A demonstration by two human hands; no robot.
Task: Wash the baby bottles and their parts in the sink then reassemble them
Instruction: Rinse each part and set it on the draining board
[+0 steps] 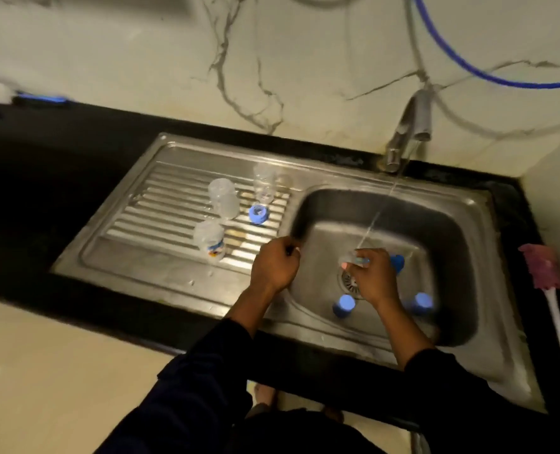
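Observation:
My right hand point(375, 276) grips a small clear bottle part point(349, 258) under the running water point(372, 226), above the steel sink basin point(449, 231). My left hand point(275, 265) hovers at the basin's left rim with its fingers curled; whether it pinches something small is unclear. Blue bottle rings lie in the basin at left point(343, 304), at right point(422, 301) and behind my right hand point(397, 261). On the ribbed drainboard point(160, 208) stand clear bottles point(222, 198) point(265, 186) point(210, 240), with a blue ring point(258, 213) beside them.
The tap point(409, 132) stands at the back of the sink, with a blue hose point(468, 67) on the marble wall. A pink bottle brush point(544, 267) with a white handle lies on the black counter at right. The drain point(349, 281) sits mid-basin.

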